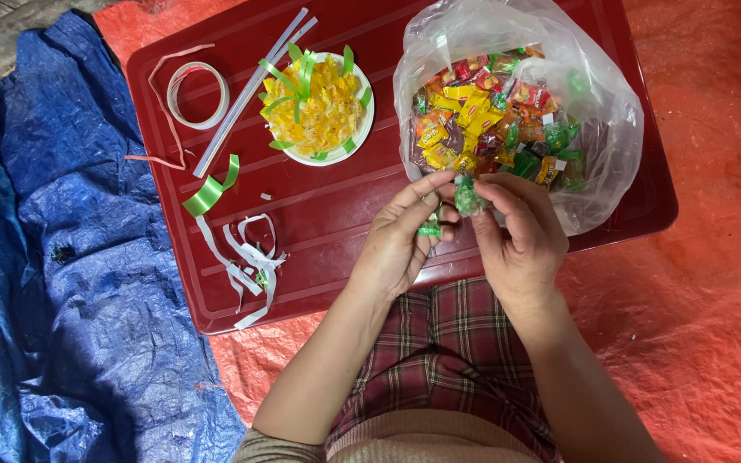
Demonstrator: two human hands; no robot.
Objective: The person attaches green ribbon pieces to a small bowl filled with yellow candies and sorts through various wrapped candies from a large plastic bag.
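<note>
While my plaid lap (448,343) sits closest to me, just beyond it my two hands meet over the near edge of the dark red tray (328,231). My left hand (400,244) has its fingers curled shut around a small green wrapped candy (430,228), and its thumb and forefinger reach across to help my right hand (521,236), which pinches a second green candy (468,197) by its wrapper (the two sweets sit almost touching, seemingly so they can be held as a pair). Directly past my fingertips, nearly brushing them, lies the open clear plastic bag (593,120) of mixed candies (490,120) in yellow, red and green, its mouth turned toward my grip for easy reach. Off to the left of my grip lie white paper strips (250,261) and a folded green ribbon piece (209,193). Farther out stands a white bowl (362,129) heaped with yellow candies (319,107) and green ribbon loops, with long clear strips (250,90) and a roll of tape (197,94) beside it. An orange tarp (713,300) and a blue tarp (62,257) lie under everything.
</note>
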